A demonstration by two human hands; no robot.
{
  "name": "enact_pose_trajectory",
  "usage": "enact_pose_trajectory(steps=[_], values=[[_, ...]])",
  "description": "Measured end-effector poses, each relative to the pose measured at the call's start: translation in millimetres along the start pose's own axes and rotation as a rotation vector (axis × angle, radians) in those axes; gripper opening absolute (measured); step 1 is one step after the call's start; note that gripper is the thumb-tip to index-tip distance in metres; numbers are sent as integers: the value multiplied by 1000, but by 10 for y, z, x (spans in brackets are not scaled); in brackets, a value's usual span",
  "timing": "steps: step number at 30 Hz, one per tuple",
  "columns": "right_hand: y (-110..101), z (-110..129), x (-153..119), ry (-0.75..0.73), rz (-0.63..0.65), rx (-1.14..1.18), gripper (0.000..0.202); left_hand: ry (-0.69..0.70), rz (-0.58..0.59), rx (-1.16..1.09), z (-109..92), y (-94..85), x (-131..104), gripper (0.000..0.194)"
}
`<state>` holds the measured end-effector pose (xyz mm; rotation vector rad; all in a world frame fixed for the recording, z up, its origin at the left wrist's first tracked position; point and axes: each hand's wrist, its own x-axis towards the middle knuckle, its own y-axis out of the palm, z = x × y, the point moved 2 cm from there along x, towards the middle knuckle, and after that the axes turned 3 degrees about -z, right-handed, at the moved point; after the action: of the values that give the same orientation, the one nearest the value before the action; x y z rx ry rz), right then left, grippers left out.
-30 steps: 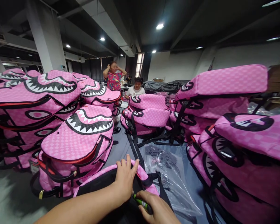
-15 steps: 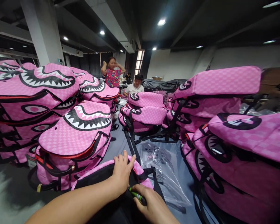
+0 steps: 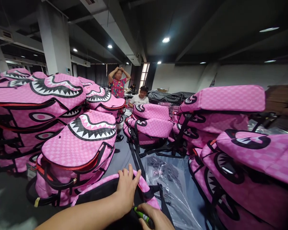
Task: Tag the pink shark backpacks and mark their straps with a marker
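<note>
A pink backpack with a black back panel [image 3: 100, 191] lies in front of me, its lower part cut off by the frame edge. My left hand [image 3: 127, 188] rests on it, fingers stretched out and spread over its far pink edge. Close beside, low in the frame, my right hand [image 3: 156, 218] is closed around a small green-and-black tool [image 3: 144, 217]. One rounded end of that tool points toward the black panel. Its exact kind is unclear, and my fingers cover part of it.
A pink shark-mouth backpack [image 3: 79, 143] sits just beyond, left. More backpacks are stacked at far left [image 3: 40, 116] and right [image 3: 254, 159]. Clear plastic bags [image 3: 168, 179] lie on the grey table surface [image 3: 124, 156]. Two people, one standing [image 3: 117, 86] and one lower [image 3: 139, 98], are at the back.
My view has tilted up slightly, so everything sits lower in the frame. Both hands keep nearly the same place on the backpack. The standing person's hands have moved to the top of the head.
</note>
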<state>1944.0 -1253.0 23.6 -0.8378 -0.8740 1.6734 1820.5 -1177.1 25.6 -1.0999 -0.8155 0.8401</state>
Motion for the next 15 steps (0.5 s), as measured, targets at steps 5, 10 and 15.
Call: enact_pose_trajectory(steps=[5, 10, 15], values=[[-12, 36, -36, 22, 2, 7, 37, 3, -17, -6, -7, -6, -18, 130], [-9, 46, -45, 8, -16, 20, 36, -8, -19, 13, -7, 16, -6, 130], [-12, 72, -53, 12, -21, 26, 36, -1, -22, 19, -6, 12, -4, 132]])
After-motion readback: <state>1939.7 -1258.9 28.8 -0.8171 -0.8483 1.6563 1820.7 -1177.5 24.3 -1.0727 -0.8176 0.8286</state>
